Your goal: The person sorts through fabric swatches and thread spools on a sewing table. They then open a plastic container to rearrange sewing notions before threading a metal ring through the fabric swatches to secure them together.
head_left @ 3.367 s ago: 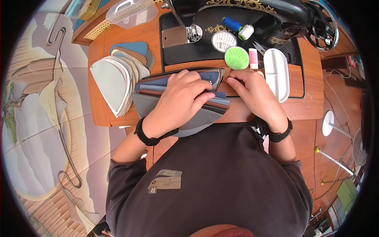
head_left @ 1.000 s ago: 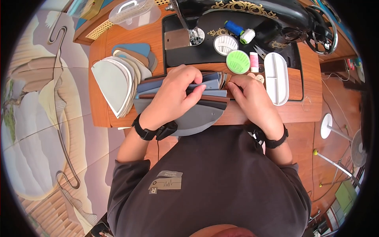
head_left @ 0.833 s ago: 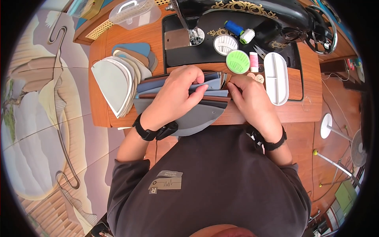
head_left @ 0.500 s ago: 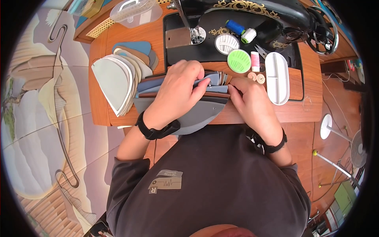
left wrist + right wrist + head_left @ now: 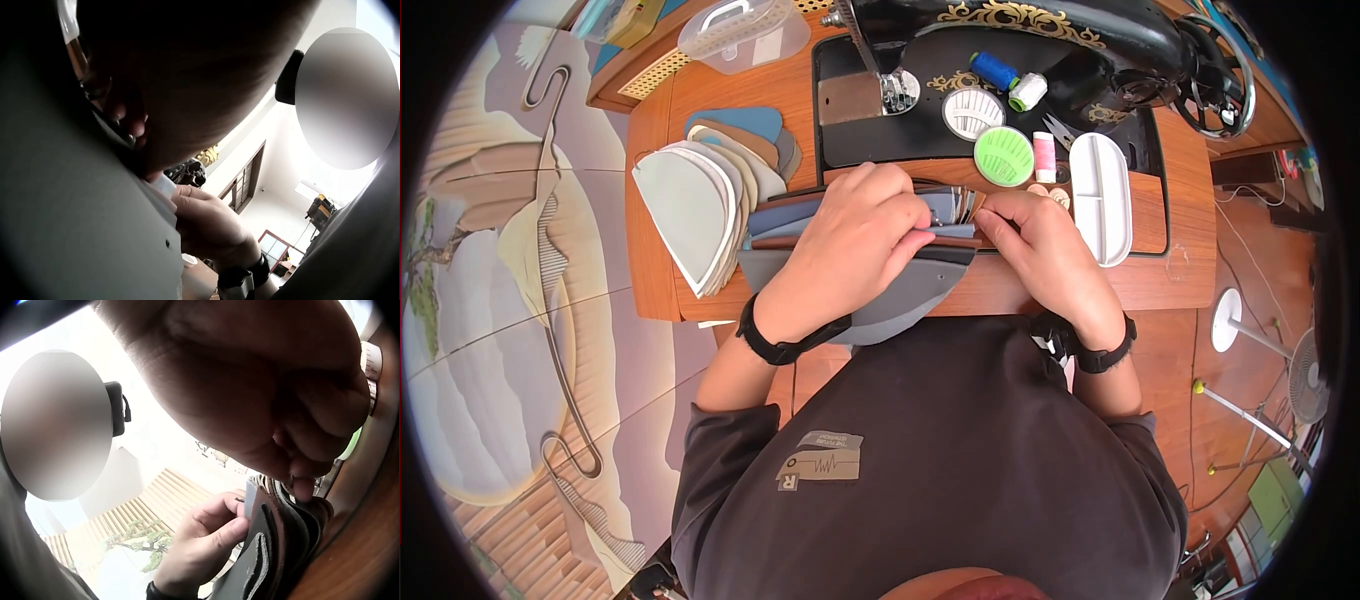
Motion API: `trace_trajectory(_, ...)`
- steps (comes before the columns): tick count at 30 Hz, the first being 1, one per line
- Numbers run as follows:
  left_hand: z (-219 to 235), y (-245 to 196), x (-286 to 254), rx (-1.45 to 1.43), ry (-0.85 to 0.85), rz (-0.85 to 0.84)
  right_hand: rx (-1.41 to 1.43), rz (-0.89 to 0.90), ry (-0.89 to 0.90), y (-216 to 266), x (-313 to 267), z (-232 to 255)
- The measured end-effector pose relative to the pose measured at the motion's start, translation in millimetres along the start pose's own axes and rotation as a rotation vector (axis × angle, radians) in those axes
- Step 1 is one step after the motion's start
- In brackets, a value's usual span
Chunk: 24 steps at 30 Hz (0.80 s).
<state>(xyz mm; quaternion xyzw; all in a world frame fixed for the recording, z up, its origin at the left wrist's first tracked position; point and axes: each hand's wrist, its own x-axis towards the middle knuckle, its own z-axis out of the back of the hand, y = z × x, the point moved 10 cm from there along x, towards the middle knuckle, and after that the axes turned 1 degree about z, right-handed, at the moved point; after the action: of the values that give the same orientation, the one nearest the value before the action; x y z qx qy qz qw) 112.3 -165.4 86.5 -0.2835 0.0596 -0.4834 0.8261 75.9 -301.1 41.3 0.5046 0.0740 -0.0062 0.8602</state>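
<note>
A fanned bundle of half-round leather-like swatches (image 5: 900, 290), in grey, brown, blue and black, stands at the table's front edge. My left hand (image 5: 850, 235) lies over it from above, thumb and index finger pinching a blue swatch (image 5: 952, 231) near its right end. At the bundle's right tip, my right hand (image 5: 1045, 245) pinches the swatch edges between thumb and fingers. Seen from the right wrist, the layered swatches (image 5: 269, 544) spread between both hands. A large grey swatch (image 5: 87, 187) with a small hole fills much of the left wrist view.
More half-round swatches (image 5: 685, 215) in pale and blue tones are fanned out at left. Behind stands a black sewing machine (image 5: 1040, 35). Blue thread (image 5: 994, 70), white thread, a green needle disc (image 5: 1004, 156), scissors (image 5: 1059, 132) and a white divided tray (image 5: 1100, 200) lie nearby.
My left fingers and thumb have shifted along the bundle, first back to the left, now right again onto a blue swatch. My right hand keeps at the right tip, moving only slightly.
</note>
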Motion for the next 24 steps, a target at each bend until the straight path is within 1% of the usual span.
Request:
trace_trajectory(2,2.3,-5.3,0.0,-0.061,0.042,-0.059,0.005,0.067,-0.074,1.7,-0.9,2.4)
trace_trajectory(5,8.2,-0.2,-0.6,-0.224,-0.043,-0.089,-0.039,0.067,-0.083,0.3,-1.0,2.4)
trace_trajectory(8,6.0,7.8,-3.9,-0.246,-0.049,-0.057,-0.093,0.059,-0.111,1.7,-2.3,2.5)
trace_trajectory(11,1.1,17.9,-4.8,-0.272,-0.026,0.039,-0.107,-0.029,-0.066,-2.2,-5.6,-1.6)
trace_trajectory(14,1.9,17.3,-2.0,-0.26,-0.011,0.073,-0.107,-0.039,-0.079,0.9,-7.0,-1.1)
trace_trajectory(17,-1.1,25.0,-3.0,-0.27,-0.011,0.178,-0.143,-0.001,-0.125,1.1,-8.5,-0.8)
trace_trajectory(20,-0.7,27.7,-4.3,-0.357,-0.051,0.232,-0.126,-0.008,-0.168,5.2,-10.6,-0.2)
trace_trajectory(23,0.1,25.6,-2.4,-0.298,-0.041,0.182,-0.14,0.035,-0.185,6.7,-11.1,1.1)
trace_trajectory(24,0.1,24.5,-1.6,-0.266,-0.038,0.164,-0.128,0.02,-0.154,4.8,-10.4,0.4)
